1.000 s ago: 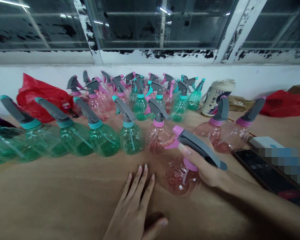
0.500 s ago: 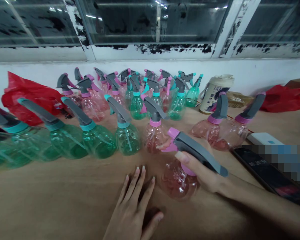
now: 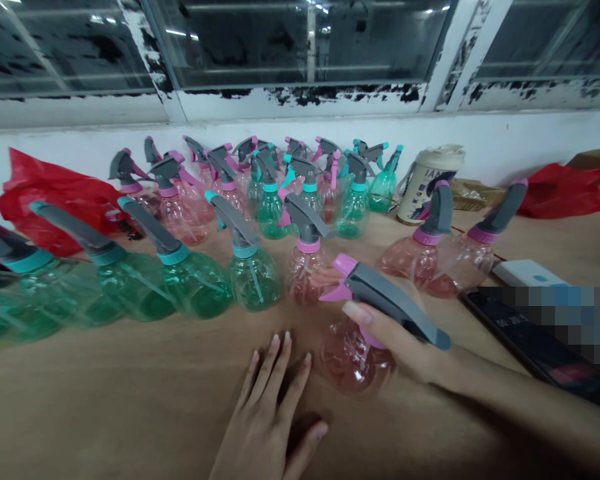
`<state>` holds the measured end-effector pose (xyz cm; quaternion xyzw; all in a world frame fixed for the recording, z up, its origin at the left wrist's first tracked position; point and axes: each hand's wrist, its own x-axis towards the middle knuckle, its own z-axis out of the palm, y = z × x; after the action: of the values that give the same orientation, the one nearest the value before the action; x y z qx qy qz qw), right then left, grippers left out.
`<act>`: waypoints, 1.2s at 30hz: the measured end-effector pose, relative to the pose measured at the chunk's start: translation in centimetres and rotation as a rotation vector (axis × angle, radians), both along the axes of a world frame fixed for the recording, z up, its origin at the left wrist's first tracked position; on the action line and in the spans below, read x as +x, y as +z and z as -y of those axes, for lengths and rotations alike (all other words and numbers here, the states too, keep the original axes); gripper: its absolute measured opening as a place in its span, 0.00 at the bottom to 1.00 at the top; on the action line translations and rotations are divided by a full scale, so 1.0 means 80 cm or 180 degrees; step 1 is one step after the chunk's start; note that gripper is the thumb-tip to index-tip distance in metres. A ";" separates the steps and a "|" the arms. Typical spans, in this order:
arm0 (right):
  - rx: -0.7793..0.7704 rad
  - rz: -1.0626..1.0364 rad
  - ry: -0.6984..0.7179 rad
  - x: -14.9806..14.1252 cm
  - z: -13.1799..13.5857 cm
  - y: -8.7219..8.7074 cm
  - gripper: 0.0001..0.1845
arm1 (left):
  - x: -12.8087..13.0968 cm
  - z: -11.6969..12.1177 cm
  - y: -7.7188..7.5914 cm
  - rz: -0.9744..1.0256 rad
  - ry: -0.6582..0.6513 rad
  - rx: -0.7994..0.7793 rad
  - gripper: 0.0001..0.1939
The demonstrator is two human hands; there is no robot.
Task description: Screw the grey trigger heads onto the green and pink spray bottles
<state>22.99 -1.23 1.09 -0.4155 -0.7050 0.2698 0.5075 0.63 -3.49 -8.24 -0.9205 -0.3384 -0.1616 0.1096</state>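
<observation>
My right hand grips a pink spray bottle around its neck, just below the grey and pink spray head. The thumb lies along the near side, and the other fingers are partly hidden behind the head. The bottle leans slightly over the wooden table. To its left, my left hand rests palm down on the tabletop with its fingers spread, holding nothing. Just behind the gripped bottle stands another pink spray bottle, with a green spray bottle beside it.
Several green spray bottles line the left side. Mixed pink and green ones crowd the wall. Two pink bottles stand at right, near a phone and white box. A tall cup and red bags sit farther back.
The view has shifted slightly, so most things sit a little farther left. My right hand still grips the pink spray bottle, and my left hand stays flat on the table.
</observation>
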 end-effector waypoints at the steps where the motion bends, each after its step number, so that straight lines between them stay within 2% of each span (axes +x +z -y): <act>1: 0.0004 0.0023 -0.0004 0.000 0.000 0.000 0.07 | 0.000 0.000 0.000 -0.0005 -0.0011 0.0010 0.33; 11: -0.0010 -0.0193 0.0160 -0.001 -0.002 0.000 0.09 | 0.000 0.003 0.000 0.0071 0.0002 -0.0125 0.32; 18: 0.0027 -0.0486 0.0168 -0.004 -0.003 -0.004 0.08 | 0.000 0.001 -0.001 0.0006 0.0028 -0.0031 0.32; 26: -0.0129 -0.0390 0.0176 -0.001 -0.001 -0.006 0.07 | 0.002 0.005 0.000 0.0084 0.0157 -0.0202 0.30; 36: 0.0029 -0.0344 0.0237 -0.001 -0.006 -0.004 0.06 | 0.004 0.004 -0.001 0.0150 0.0210 -0.0258 0.28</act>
<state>22.91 -0.75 0.76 -0.3715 -0.6928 0.3073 0.5363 0.92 -3.82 -8.34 -0.9085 -0.3772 -0.1658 0.0695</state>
